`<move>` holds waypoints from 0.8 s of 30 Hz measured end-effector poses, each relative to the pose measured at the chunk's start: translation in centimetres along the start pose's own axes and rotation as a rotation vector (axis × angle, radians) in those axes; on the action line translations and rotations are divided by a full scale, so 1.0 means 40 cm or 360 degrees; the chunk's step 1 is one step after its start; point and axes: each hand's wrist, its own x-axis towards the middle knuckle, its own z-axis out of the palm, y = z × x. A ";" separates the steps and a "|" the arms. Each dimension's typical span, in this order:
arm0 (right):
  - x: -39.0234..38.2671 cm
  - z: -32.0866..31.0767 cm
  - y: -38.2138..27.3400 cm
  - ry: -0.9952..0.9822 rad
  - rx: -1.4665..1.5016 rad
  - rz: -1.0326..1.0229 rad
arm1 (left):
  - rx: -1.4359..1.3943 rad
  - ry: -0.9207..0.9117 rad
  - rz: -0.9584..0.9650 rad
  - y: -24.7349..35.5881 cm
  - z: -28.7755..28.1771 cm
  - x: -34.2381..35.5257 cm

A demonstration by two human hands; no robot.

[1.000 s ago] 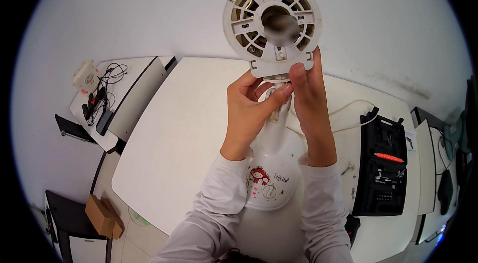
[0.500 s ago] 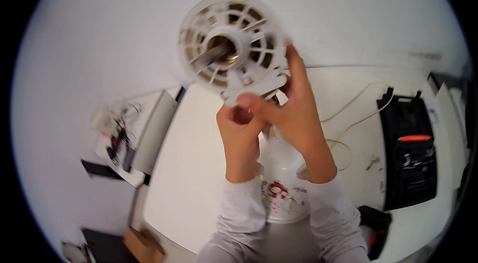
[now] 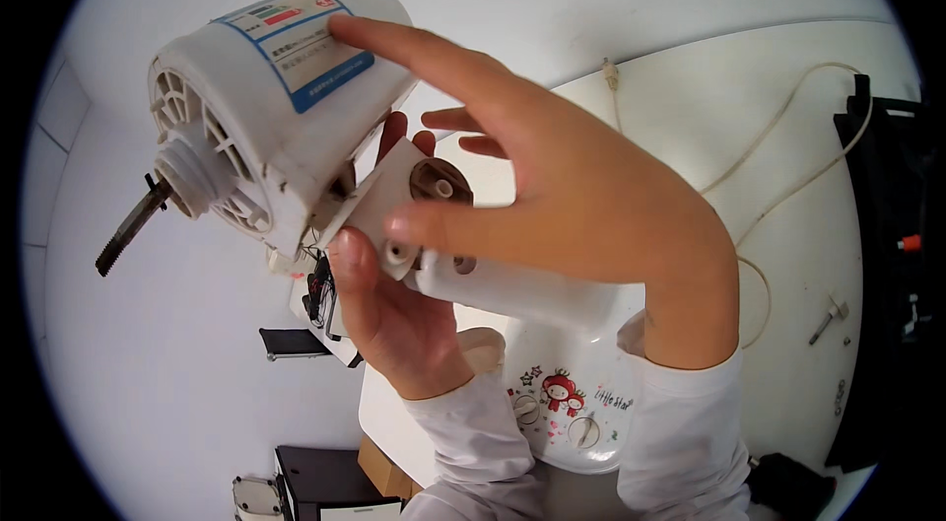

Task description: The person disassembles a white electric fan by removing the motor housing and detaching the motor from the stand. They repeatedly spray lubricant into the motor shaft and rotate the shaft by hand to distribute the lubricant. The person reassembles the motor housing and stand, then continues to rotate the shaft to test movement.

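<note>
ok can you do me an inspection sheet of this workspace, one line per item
Surface: white table, scattered with small parts on the right.
Job's things: white motor housing raised and tilted, metal shaft sticking out of its vented face; white base with knobs and a red cartoon figure.
Clutter: black tool case at right, a loose metal part beside it.
Hands: left hand grips the neck joint under the housing; right hand spread, index finger at the label; contact unclear.
Cables: pale cord looping on the right; plug near the back edge.
Surroundings: pale wall; cardboard box lower left.
</note>
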 end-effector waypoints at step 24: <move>0.060 0.078 0.047 0.0315 0.1585 0.0557 | -0.0105 0.0055 0.0063 -0.020 0.007 -0.001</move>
